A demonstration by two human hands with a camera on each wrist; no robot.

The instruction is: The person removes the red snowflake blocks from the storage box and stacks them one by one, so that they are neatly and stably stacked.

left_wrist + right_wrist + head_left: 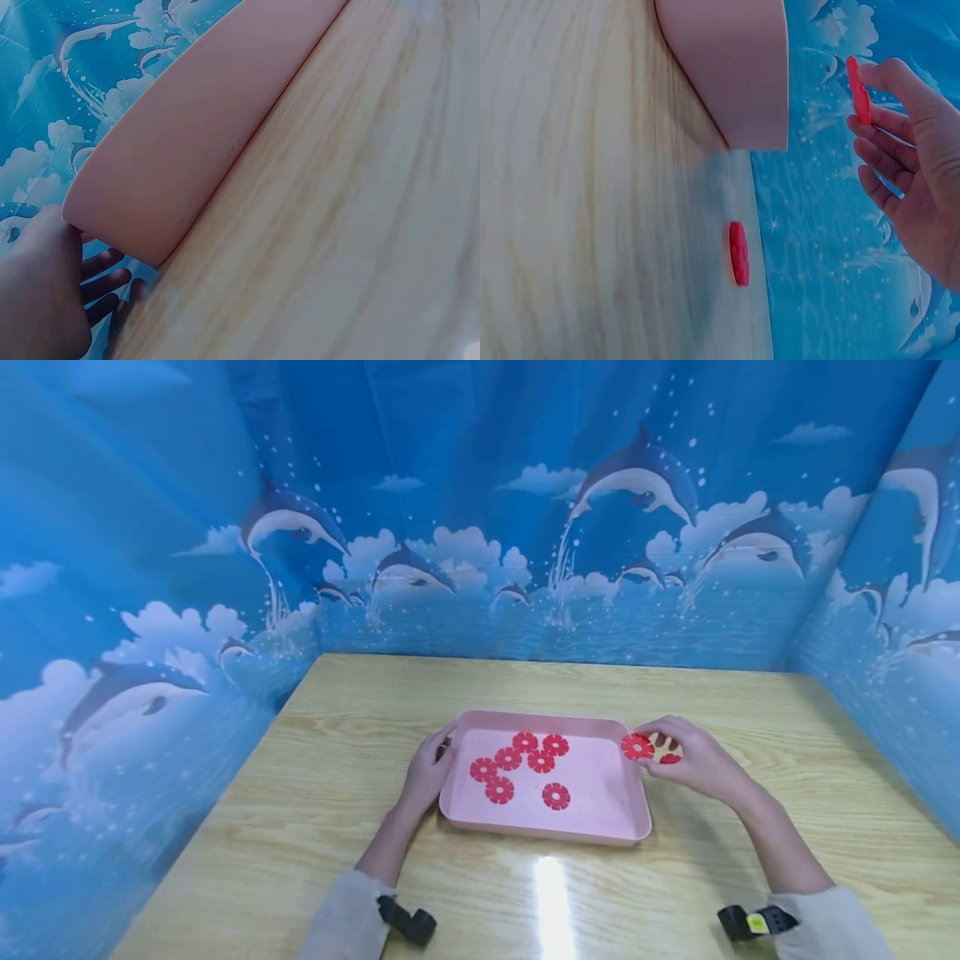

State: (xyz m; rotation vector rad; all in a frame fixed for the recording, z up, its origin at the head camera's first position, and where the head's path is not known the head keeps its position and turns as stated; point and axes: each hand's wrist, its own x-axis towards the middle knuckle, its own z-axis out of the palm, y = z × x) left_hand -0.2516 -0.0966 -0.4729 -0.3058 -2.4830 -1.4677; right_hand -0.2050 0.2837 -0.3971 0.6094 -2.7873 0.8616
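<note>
A pink rectangular tray (600, 793) holds several red notched plastic discs, one disc (556, 796) lying apart from the others. My left hand (426, 770) holds the tray's left edge; in the left wrist view its thumb meets the rim at the corner, the other fingers loosely bent outside the wall. Just off the tray's right rim, my right hand (690, 758) pinches one red notched disc (637, 747) between thumb and fingers, above table height. The right wrist view shows this held disc (859, 90) edge-on, the remaining fingers slightly curled.
Another red disc (739, 253) rests on the wooden table (360, 710) outside the tray, partly seen beneath my right hand. A blue dolphin-print curtain (480, 568) surrounds the table's back and sides. Light glares on the tabletop in front of the tray.
</note>
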